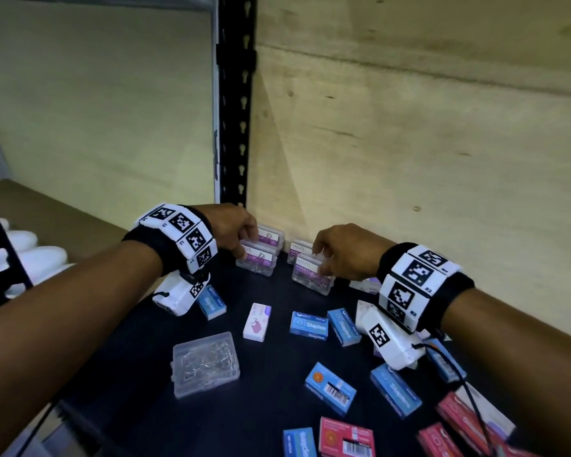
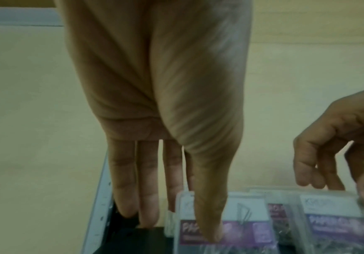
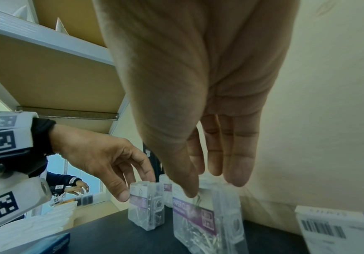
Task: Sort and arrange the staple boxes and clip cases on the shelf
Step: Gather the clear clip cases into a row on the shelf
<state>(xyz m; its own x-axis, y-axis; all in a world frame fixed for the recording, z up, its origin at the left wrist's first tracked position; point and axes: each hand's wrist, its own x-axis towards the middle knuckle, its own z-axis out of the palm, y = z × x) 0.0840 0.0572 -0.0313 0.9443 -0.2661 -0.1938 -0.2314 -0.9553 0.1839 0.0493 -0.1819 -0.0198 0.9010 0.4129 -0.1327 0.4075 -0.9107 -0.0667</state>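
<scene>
Several clear paper-clip cases with purple labels stand on edge at the back of the dark shelf (image 1: 267,417). My left hand (image 1: 244,245) pinches the front left clip case (image 1: 257,263), thumb on its label (image 2: 230,228) and fingers behind its top. My right hand (image 1: 323,262) pinches the front right clip case (image 1: 310,277) the same way, thumb on the front (image 3: 200,223), fingers over the back. Two more cases (image 1: 272,237) (image 1: 299,249) stand just behind these. Blue staple boxes (image 1: 309,324) and red staple boxes (image 1: 346,438) lie scattered nearer me.
A clear case of clips (image 1: 206,367) lies flat at the front left, a white and pink box (image 1: 257,321) beside it. A black slotted upright (image 1: 236,127) and the wooden back wall (image 1: 409,159) close off the corner. White items (image 1: 30,258) sit on the neighbouring shelf.
</scene>
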